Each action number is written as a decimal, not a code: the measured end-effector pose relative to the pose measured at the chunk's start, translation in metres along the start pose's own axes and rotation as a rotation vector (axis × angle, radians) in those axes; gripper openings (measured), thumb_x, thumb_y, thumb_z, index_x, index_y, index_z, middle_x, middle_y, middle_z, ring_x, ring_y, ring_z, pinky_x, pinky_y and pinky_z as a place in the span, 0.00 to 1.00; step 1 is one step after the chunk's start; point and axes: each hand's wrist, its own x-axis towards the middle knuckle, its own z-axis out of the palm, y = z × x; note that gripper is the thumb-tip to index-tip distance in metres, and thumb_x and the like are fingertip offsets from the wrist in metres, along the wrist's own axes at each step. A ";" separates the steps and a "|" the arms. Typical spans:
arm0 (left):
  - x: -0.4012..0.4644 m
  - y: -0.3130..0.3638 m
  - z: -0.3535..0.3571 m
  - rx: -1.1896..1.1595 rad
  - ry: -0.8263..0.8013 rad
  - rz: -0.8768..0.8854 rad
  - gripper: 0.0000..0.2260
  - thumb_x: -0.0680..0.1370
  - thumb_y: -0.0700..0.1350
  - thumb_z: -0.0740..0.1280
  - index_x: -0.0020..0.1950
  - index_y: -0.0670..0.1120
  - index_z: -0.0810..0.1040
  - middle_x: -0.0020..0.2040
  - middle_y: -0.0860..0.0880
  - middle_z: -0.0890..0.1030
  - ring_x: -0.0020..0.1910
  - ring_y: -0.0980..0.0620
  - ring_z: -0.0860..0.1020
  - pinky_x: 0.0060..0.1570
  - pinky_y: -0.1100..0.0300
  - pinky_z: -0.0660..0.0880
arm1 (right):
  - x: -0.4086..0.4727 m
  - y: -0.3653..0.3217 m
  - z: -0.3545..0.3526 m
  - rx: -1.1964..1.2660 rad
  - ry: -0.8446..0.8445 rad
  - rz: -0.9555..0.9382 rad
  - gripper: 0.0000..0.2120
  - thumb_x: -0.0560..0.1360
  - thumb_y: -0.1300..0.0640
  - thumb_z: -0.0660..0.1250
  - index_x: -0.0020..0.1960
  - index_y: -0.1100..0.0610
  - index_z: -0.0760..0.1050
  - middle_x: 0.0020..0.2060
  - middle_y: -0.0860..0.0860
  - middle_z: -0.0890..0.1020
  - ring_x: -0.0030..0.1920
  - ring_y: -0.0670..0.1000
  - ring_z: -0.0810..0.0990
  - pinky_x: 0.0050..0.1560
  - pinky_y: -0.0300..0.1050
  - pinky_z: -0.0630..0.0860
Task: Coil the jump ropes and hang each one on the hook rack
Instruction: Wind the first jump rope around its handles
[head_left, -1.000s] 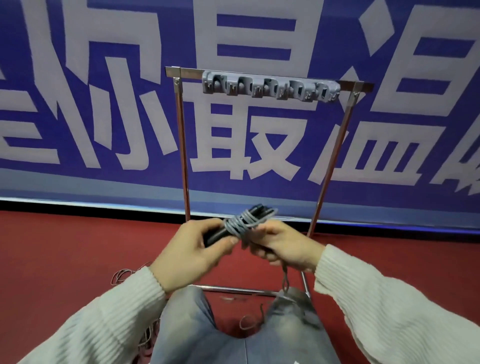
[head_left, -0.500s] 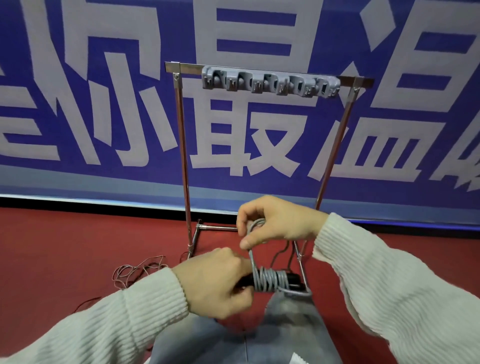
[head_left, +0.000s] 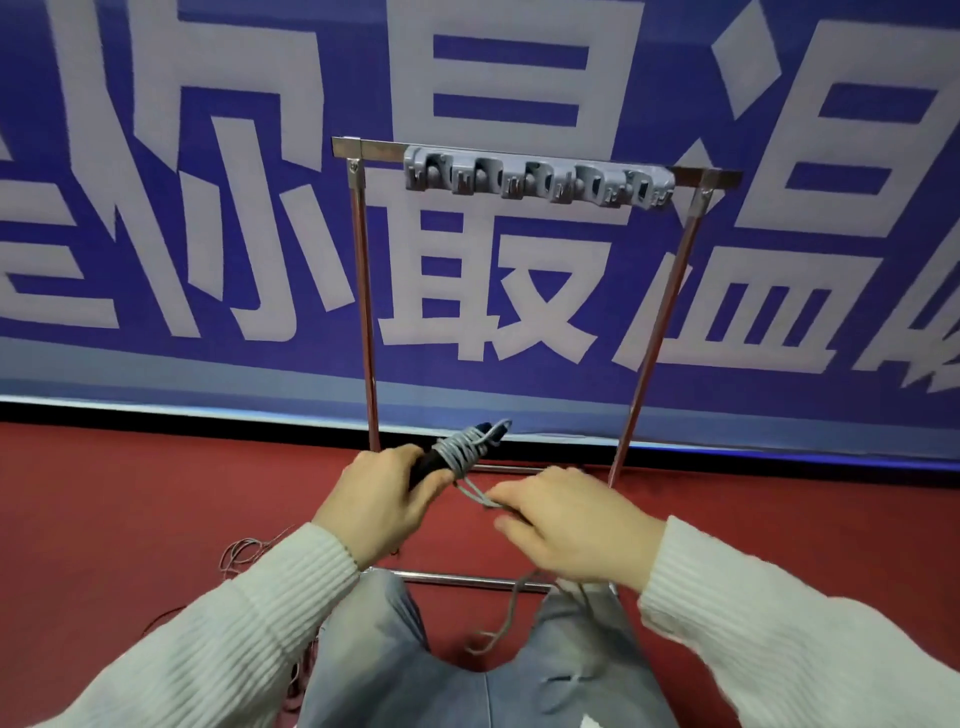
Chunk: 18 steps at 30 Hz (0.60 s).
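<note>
My left hand (head_left: 382, 501) grips the dark handles of a grey jump rope (head_left: 464, 447), whose cord is wound several times around them. My right hand (head_left: 576, 525) pinches the loose cord just right of the bundle, and the free end trails down past my knees. The grey hook rack (head_left: 537, 182) is mounted on the top bar of a metal frame (head_left: 363, 291) straight ahead, above my hands. Nothing hangs on the rack's hooks.
Another thin rope (head_left: 244, 553) lies tangled on the red floor at lower left. The frame's base bar (head_left: 467, 579) crosses the floor by my knees. A blue banner with large white characters (head_left: 208, 208) fills the wall behind.
My left hand has lifted the wound handles from low near my lap back up. My right hand has dropped from above the bundle to its right side, still drawing cord.
</note>
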 end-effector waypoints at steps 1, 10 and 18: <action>0.000 0.002 0.006 0.050 -0.024 0.020 0.17 0.81 0.60 0.64 0.50 0.47 0.78 0.42 0.45 0.84 0.47 0.39 0.82 0.41 0.50 0.73 | -0.001 -0.002 -0.010 -0.123 -0.005 -0.027 0.08 0.82 0.49 0.59 0.50 0.51 0.74 0.46 0.53 0.83 0.50 0.60 0.81 0.47 0.53 0.74; 0.020 -0.028 -0.023 -0.575 0.240 -0.143 0.12 0.82 0.52 0.67 0.42 0.47 0.76 0.32 0.49 0.78 0.28 0.50 0.74 0.30 0.59 0.69 | 0.015 0.044 -0.045 0.379 -0.023 0.215 0.10 0.82 0.46 0.65 0.45 0.49 0.79 0.32 0.45 0.77 0.32 0.47 0.72 0.37 0.43 0.69; 0.041 -0.058 -0.009 0.150 0.011 -0.273 0.15 0.83 0.55 0.63 0.57 0.44 0.77 0.51 0.39 0.84 0.50 0.37 0.83 0.48 0.48 0.78 | 0.004 0.019 -0.023 0.375 -0.002 0.047 0.14 0.84 0.46 0.60 0.47 0.51 0.81 0.35 0.51 0.79 0.34 0.47 0.75 0.41 0.44 0.71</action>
